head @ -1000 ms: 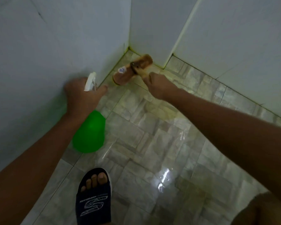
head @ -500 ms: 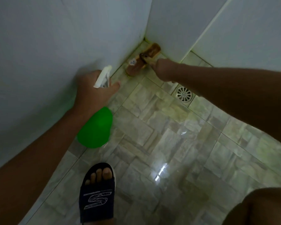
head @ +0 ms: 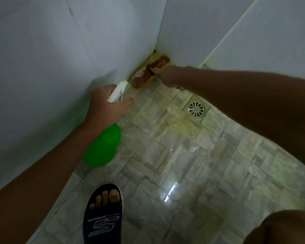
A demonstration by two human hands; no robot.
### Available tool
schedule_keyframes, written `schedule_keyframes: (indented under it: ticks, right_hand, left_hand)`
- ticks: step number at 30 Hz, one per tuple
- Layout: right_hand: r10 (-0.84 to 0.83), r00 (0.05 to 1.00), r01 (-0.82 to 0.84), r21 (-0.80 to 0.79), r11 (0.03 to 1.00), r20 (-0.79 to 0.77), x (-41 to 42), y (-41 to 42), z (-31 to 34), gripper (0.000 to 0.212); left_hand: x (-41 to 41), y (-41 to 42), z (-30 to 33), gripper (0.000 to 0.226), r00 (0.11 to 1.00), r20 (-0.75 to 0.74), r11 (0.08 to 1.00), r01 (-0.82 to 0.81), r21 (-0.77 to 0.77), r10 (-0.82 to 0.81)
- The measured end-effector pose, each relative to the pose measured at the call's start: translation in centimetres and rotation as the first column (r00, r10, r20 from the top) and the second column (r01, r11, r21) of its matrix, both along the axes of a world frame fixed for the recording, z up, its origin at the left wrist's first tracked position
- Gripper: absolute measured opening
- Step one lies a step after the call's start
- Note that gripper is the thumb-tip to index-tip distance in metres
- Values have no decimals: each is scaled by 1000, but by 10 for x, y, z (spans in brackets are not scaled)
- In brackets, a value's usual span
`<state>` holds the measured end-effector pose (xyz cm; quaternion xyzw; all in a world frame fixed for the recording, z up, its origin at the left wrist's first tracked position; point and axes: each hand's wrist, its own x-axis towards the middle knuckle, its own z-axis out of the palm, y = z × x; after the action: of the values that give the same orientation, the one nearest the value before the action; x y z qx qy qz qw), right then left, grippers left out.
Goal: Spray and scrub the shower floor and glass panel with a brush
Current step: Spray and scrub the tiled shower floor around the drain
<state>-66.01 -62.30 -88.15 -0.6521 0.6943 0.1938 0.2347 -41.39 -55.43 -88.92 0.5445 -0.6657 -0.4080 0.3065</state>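
Note:
My right hand (head: 169,76) grips the handle of a brown wooden scrub brush (head: 149,72), whose head lies on the wet tiled floor (head: 183,164) along the base of the left wall, in the far corner. My left hand (head: 106,106) holds a green spray bottle (head: 103,147) by its white trigger head (head: 117,92), nozzle aimed at the floor edge just short of the brush. Whether a finger squeezes the trigger is not visible.
White walls (head: 60,67) close in the corner on the left and at the back. A round metal floor drain (head: 196,109) sits just under my right forearm. My left foot in a dark slide sandal (head: 103,215) stands near the bottom; a knee (head: 280,228) shows at bottom right.
The brush has moved deeper into the corner along the left wall. My left hand with the bottle has come closer to it. The view has shifted so the drain shows.

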Motion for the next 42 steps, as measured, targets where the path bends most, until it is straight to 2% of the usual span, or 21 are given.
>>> schedule_keyframes:
  ticks: [3,5,9,11,13,16,21,24,28,32,35,37,42]
  right_hand:
    - [109,993,-106,72,992,-37,-12,65,8,35]
    - [57,996,-49,123,991,-62,-22,101,8,38]
    - [1,996,2,28,1000,-84,-18,73,-6,38]
    - [27,999,-29,-53,998,-41,5,47,-10,51]
    - [114,992,-118,-64,991,-60,27,29,-9,48]
    - [102,993,-95,-103,990,63,48,43,-9,40]
    - [112,993,-111,-10,994,36,16,118,0,48]
    - [83,995,-80,49,996,-47,-12,133,11,45]
    - [-107,994,106,-16,994,-32,-9,98,4,39]
    - [-279,949,287,-32,957,147,25,56,-4,41]
    - [-368,889,387,-17,922,271,45,60,-4,38]
    - [-305,903,324,-12,946,303,57,85,-12,37]
    - [-149,965,147,25,989,217,23,171,-18,47]
  left_hand:
    - [6,-1,-2,46,999,15,999,29,-24,-29]
    - [6,0,-3,48,1000,16,1000,7,-26,-6]
    - [5,4,-2,48,1000,8,1000,-18,-22,19]
    - [6,8,-2,46,1000,-15,1000,-14,-27,13]
    - [6,11,-1,46,1000,-6,1000,-11,-27,10]
    - [6,8,2,39,1000,7,1000,4,-13,-4]
    - [10,7,0,48,1000,-10,1000,2,-14,-2]
    - [8,9,-1,39,1000,15,999,-27,24,26]
    - [6,8,0,44,1000,18,999,-12,31,12]
    - [4,7,0,43,999,29,1000,14,6,-14]
    - [3,5,1,43,999,40,1000,26,-5,-25]
    - [5,3,-1,46,999,31,1000,19,-7,-19]
    - [5,3,0,54,999,41,999,20,33,-21]
